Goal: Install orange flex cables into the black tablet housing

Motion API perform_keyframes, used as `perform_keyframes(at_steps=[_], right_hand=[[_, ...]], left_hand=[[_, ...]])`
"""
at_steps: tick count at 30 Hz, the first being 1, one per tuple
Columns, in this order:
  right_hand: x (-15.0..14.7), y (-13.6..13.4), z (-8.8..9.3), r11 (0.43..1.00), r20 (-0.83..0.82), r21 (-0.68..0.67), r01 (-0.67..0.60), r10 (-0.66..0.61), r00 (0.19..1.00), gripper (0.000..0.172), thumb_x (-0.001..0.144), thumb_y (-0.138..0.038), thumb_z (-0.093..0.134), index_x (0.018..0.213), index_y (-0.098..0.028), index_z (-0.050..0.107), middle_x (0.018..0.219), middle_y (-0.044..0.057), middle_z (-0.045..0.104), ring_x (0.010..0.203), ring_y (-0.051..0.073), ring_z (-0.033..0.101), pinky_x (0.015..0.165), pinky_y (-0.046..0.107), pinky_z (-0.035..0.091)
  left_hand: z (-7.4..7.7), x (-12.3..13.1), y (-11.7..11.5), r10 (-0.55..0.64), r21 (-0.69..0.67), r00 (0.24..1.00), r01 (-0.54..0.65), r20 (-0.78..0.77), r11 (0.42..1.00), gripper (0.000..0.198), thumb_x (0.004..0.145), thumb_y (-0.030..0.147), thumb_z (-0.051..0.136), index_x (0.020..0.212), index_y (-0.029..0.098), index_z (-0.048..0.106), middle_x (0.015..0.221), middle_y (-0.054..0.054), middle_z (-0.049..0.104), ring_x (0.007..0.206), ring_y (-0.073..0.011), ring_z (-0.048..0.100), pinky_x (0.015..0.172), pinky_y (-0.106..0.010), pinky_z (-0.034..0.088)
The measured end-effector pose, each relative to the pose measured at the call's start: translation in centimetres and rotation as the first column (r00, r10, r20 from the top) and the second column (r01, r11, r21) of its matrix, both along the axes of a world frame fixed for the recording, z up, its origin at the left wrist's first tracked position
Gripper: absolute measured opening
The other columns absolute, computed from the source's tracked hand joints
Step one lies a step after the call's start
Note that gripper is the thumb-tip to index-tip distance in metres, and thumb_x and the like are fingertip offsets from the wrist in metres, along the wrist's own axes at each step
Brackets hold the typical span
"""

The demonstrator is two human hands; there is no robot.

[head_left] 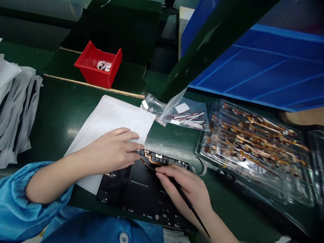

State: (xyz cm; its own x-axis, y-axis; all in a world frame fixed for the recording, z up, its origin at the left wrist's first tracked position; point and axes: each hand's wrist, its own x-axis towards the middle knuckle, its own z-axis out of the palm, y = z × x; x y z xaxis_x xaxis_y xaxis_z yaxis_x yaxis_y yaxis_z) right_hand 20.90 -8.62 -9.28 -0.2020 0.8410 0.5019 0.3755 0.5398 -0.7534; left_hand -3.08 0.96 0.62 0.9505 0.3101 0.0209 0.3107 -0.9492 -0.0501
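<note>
A flat black device panel, like an opened tablet, lies partly over a white foam sleeve on the bench. Along its far edge run small parts and an orange flex cable. My left hand rests with fingers stretched out, fingertips at the panel's upper left edge; it grips nothing. Between thumb and fingers of my right hand is a slim black tool that looks like tweezers. Its tip points left at the flex cable; whether it touches cannot be made out.
Beyond stands a red bin with small white pieces. Clear bags of small strips lie behind the panel. Stacked clear trays of flex cables sit right, below a blue crate. More foam sleeves pile up left. A dark post slants overhead.
</note>
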Motion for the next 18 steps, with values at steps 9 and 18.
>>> perform_keyframes(at_steps=[9,18], right_hand=[[-0.12,0.26,0.53,0.999,-0.038,-0.016,0.034,-0.035,0.999,0.011,0.099,-0.012,0.060,0.101,-0.020,0.068,0.094,-0.003,0.069,0.083,0.007,0.067,0.076,0.015,0.050],[-0.43,0.26,0.35,0.998,-0.028,0.043,0.051,-0.050,0.998,0.010,0.099,-0.012,0.059,0.101,-0.019,0.066,0.091,-0.001,0.069,0.081,0.009,0.067,0.075,0.018,0.050]], left_hand=[[0.10,0.09,0.04,0.011,-0.021,1.000,-0.011,-0.022,1.000,0.021,0.101,0.030,0.058,0.108,0.025,0.078,0.131,0.005,0.066,0.125,-0.0265,0.053,0.108,-0.043,0.040],[0.15,0.00,0.17,0.020,-0.035,1.000,-0.020,-0.016,0.999,0.021,0.101,0.031,0.058,0.107,0.025,0.078,0.132,0.006,0.065,0.126,-0.0258,0.052,0.109,-0.042,0.039]])
